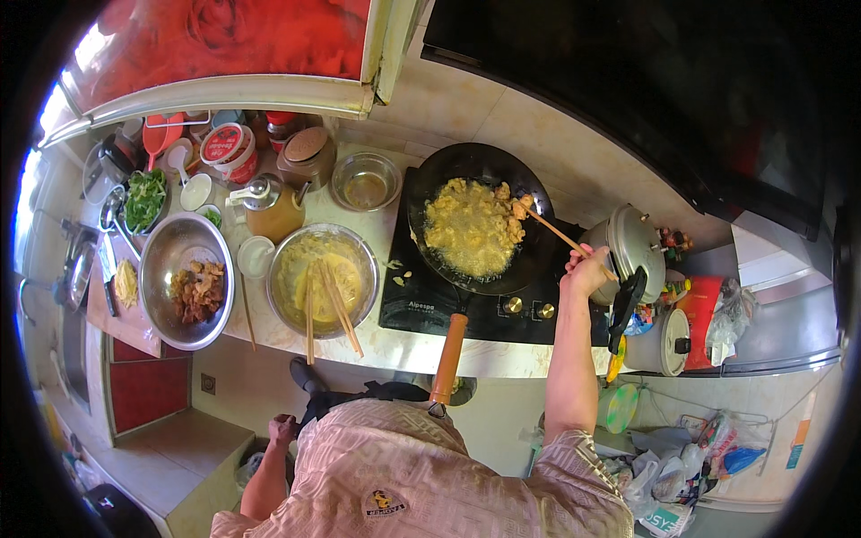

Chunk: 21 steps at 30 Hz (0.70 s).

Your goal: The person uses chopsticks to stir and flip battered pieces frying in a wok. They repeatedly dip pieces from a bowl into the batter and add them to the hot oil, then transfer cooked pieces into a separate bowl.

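My right hand point(584, 270) grips a wooden chopstick point(553, 228); whether it is a pair, I cannot tell. The tip touches golden fried pieces point(520, 205) at the right side of a black wok point(440, 161). More battered pieces point(464, 228) sit in bubbling oil there. The wok stands on a black cooktop point(403, 319), its wooden handle point(450, 356) pointing at my body. My left hand point(282, 428) hangs low beside my hip, fingers curled, holding nothing visible. Left of the cooktop, a steel bowl point(372, 282) holds yellow batter point(296, 269), with several chopsticks point(340, 306) resting in it.
A steel bowl point(153, 296) of browned pieces overhangs the counter's front edge. Beside it, a knife point(107, 276) lies on a cutting board point(111, 327). An oil pot point(272, 212) and glass bowl point(366, 181) stand behind. A pressure cooker point(635, 249) adjoins the wok. A range hood point(605, 87) overhangs.
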{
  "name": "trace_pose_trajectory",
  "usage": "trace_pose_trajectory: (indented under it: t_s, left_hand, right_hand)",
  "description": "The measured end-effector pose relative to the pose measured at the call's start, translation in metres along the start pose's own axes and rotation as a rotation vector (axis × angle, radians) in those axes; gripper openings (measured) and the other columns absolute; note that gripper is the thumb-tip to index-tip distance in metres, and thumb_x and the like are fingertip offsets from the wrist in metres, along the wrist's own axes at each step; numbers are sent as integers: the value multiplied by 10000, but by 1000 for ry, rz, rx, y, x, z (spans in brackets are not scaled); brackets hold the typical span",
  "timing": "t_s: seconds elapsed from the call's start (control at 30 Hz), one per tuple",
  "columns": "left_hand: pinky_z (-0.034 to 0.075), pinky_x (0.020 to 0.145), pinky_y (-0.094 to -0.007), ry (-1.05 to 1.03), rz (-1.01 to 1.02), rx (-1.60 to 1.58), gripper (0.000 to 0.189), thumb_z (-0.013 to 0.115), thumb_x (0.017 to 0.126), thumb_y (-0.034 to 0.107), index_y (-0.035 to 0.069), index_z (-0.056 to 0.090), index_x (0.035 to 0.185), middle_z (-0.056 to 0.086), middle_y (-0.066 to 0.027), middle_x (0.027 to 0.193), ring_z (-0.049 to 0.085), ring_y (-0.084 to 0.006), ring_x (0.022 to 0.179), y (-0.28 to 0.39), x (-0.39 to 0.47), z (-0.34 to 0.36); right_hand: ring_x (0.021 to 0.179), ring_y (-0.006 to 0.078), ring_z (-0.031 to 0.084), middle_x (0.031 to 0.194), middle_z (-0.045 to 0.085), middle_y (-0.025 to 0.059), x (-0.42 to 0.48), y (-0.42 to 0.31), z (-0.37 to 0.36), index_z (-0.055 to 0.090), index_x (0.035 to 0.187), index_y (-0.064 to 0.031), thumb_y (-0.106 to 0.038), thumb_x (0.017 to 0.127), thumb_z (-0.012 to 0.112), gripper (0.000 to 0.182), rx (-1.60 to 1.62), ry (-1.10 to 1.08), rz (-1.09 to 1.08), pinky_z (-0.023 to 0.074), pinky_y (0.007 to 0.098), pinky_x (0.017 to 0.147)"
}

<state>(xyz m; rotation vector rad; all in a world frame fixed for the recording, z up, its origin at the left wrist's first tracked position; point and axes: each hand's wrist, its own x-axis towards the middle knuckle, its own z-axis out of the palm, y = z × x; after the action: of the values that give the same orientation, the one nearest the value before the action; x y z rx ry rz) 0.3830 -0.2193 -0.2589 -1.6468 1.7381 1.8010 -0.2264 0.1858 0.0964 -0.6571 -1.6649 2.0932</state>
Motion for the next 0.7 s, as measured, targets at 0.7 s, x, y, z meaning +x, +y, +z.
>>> trace_pose_trajectory:
  t_s: [0.7]
  left_hand:
    - [524,775,-385,149,-39,138,345,622,798,325,38,729,955,713,-180,891,687,-282,835,1,-30,18]
  right_hand:
    - [432,61,400,588,493,17,-233,5,149,590,879,-27,-479,991,473,480,97,-672,366,269,195,359]
